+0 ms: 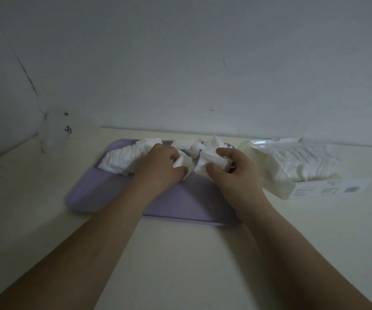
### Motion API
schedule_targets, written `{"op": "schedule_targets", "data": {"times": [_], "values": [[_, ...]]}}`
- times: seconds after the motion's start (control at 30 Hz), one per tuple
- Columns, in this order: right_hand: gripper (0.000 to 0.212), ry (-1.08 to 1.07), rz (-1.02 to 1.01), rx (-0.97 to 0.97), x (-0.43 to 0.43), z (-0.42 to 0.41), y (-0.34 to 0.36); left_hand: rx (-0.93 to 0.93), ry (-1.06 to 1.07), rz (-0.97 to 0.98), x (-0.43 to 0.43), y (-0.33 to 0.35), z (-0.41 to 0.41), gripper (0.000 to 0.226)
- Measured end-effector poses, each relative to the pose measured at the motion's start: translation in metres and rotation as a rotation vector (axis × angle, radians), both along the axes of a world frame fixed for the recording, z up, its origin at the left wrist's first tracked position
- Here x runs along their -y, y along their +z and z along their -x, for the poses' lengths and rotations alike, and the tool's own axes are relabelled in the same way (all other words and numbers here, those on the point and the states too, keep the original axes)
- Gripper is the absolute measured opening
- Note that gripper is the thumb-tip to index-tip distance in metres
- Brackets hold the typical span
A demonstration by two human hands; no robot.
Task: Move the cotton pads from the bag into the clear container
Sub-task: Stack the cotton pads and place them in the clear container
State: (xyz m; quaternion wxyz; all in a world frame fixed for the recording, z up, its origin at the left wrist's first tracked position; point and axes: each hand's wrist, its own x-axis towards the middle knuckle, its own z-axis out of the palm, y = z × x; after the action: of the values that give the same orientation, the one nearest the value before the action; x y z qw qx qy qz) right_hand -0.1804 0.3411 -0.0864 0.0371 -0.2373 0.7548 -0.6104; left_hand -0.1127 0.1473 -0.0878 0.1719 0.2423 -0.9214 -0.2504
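White cotton pads [122, 159] lie in a row along the back of a purple tray [113, 195], with more loose pads [187, 144] heaped behind my hands. My left hand [160, 168] grips a small bunch of pads [181, 163] over the tray's middle. My right hand [232, 173] holds another bunch of pads [209, 162] just to the right of it. The clear container [292, 175] stands to the right of the tray, lid open, with a row of pads [301, 164] inside. I cannot pick out the bag.
A crumpled clear plastic item [55, 130] stands at the back left by the wall. The cream tabletop [180, 253] ends at the wall [180, 63] right behind the tray and container. A label [328, 190] shows on the container's front.
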Motion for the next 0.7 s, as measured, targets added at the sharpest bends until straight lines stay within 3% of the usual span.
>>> {"op": "schedule_targets", "data": {"times": [0.17,0.27,0.37,0.43,0.57,0.7], "values": [[0.047,0.013,0.018,0.038,0.001,0.001,-0.002,-0.296,0.002,-0.047,-0.009,0.003,-0.026,0.015],[0.049,0.019,0.043,0.069,0.000,0.004,-0.003,-0.445,-0.023,-0.387,-0.015,0.019,-0.041,0.015],[0.058,0.072,0.074,0.115,0.002,0.005,-0.007,-0.428,-0.289,-0.724,-0.019,0.023,-0.048,0.008],[0.061,0.118,0.114,0.168,0.001,0.008,-0.009,-0.340,-0.387,-0.709,-0.022,0.018,-0.047,0.017],[0.043,0.210,0.150,0.216,-0.001,0.011,-0.010,-0.315,-0.371,-0.714,-0.027,0.014,-0.044,0.030],[0.039,0.260,0.131,0.215,0.000,0.010,-0.010,-0.375,-0.290,-0.740,-0.029,0.016,-0.044,0.022]]}}
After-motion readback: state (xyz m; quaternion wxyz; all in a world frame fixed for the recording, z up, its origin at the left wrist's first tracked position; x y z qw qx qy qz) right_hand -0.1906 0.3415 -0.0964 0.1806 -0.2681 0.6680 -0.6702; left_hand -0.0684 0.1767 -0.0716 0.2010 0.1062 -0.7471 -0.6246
